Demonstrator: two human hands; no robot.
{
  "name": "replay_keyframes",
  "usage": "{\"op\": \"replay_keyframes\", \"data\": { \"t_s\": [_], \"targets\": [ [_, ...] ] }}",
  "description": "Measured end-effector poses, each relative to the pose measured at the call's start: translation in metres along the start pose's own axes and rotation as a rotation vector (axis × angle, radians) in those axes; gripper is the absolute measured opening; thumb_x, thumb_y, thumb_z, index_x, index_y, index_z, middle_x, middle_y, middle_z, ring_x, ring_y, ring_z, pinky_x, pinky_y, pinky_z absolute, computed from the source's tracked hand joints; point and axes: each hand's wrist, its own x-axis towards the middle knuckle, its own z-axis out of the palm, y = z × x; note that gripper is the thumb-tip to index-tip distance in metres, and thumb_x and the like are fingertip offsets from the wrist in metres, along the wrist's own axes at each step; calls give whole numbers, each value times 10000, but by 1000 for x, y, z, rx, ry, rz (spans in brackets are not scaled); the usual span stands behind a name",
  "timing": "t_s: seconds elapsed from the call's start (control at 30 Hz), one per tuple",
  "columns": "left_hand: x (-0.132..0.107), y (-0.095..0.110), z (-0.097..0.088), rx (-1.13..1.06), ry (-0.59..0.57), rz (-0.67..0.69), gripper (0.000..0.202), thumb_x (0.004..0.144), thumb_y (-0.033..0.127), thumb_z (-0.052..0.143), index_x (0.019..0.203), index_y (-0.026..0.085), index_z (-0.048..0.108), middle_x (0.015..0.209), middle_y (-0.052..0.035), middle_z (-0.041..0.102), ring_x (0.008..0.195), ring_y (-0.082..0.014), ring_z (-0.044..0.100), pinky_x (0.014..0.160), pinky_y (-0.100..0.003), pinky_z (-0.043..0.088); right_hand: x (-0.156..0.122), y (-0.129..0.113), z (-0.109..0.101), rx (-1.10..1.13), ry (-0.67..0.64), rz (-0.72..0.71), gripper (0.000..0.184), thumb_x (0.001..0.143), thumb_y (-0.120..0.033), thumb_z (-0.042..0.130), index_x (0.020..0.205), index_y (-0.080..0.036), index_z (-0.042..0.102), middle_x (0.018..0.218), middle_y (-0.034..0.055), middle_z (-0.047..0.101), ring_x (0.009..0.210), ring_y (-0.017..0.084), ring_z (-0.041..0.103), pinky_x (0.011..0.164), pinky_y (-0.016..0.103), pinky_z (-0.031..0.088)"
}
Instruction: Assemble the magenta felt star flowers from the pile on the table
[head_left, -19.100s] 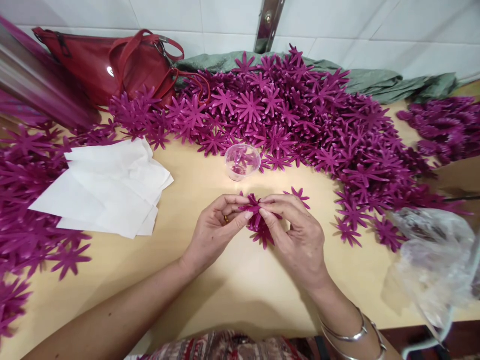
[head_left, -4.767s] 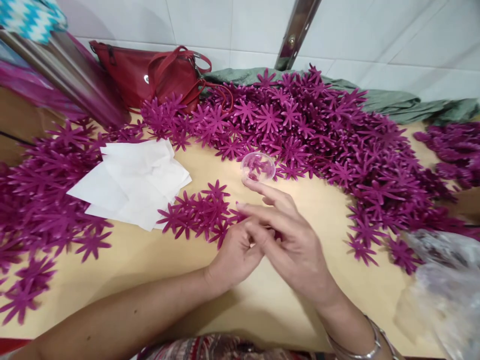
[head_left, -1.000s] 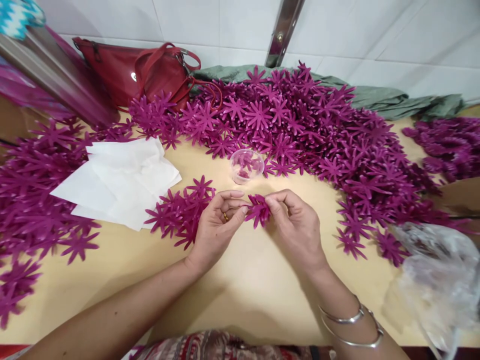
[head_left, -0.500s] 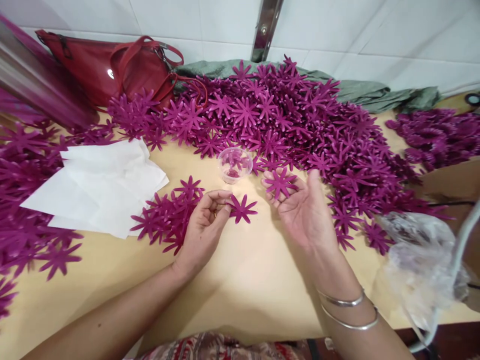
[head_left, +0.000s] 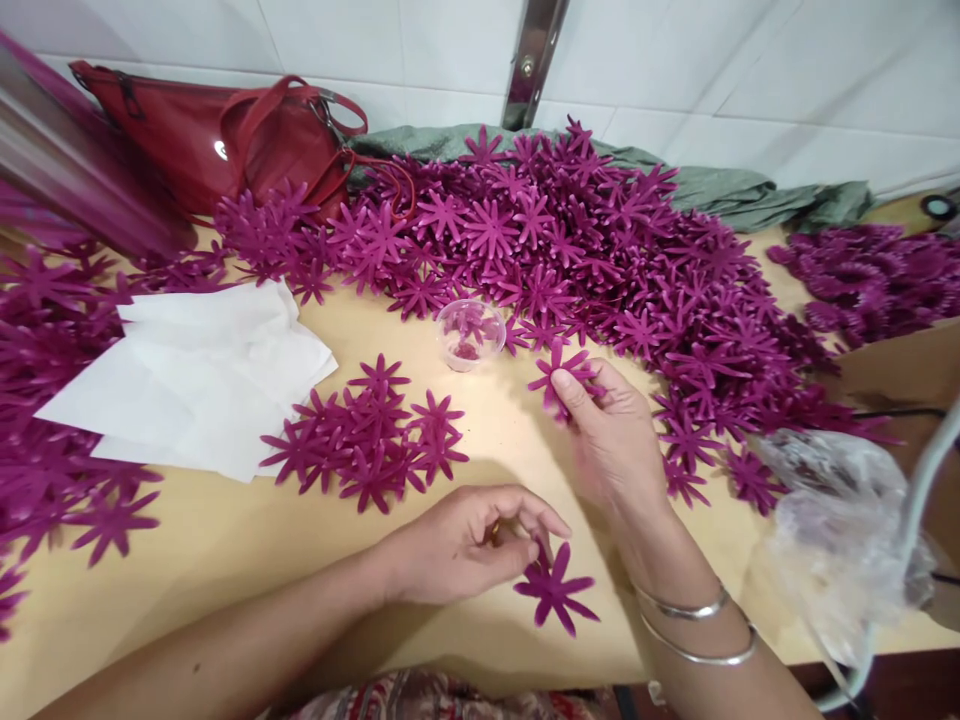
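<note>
My left hand [head_left: 465, 540] rests low on the wooden table [head_left: 225, 540], fingers curled, its fingertips touching a single purple star-shaped flower piece [head_left: 556, 590] that lies flat by the near edge. My right hand [head_left: 611, 435] is further out and pinches another purple flower piece [head_left: 559, 375] between thumb and fingers. A small group of laid-out flower pieces [head_left: 367, 440] lies to the left of both hands. A small clear plastic cup [head_left: 470, 333] stands just beyond them.
A large heap of purple flower pieces [head_left: 600, 250] covers the back of the table, with more at the left [head_left: 45, 360] and far right [head_left: 870, 275]. White paper sheets [head_left: 195, 375], a red handbag [head_left: 225, 130], green cloth [head_left: 735, 190] and a clear plastic bag [head_left: 847, 530] lie around.
My left hand has drawn back toward me and set its flower piece down at the near edge. My right hand has turned over and now pinches its piece.
</note>
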Motion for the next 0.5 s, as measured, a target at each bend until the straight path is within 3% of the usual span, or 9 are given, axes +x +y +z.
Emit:
{"op": "replay_keyframes", "data": {
  "t_s": [0.13, 0.33, 0.5],
  "targets": [
    [2, 1, -2, -44, -68, -52, 288, 923, 138, 628, 1196, 159, 717, 956, -44, 644, 760, -110, 510, 665, -233, 401, -13, -2, 8, -124, -102, 28, 154, 901, -366, 799, 927, -227, 737, 610, -76, 553, 526, 86, 434, 512, 216, 369],
    [4, -3, -2, -99, -123, -50, 325, 901, 111, 625, 1213, 145, 707, 910, -22, 637, 700, -92, 493, 641, -233, 382, -23, -1, 20, -202, -240, 30, 196, 896, -331, 796, 799, -213, 672, 698, -45, 606, 635, 107, 505, 642, 248, 441],
    [3, -9, -1, -90, -167, -27, 358, 889, 94, 619, 1230, 159, 708, 912, -7, 624, 632, -67, 443, 592, -220, 350, -28, -3, 31, -239, -282, 60, 346, 900, -368, 778, 695, -213, 546, 633, -66, 483, 603, 101, 422, 586, 243, 377]
  ]
}}
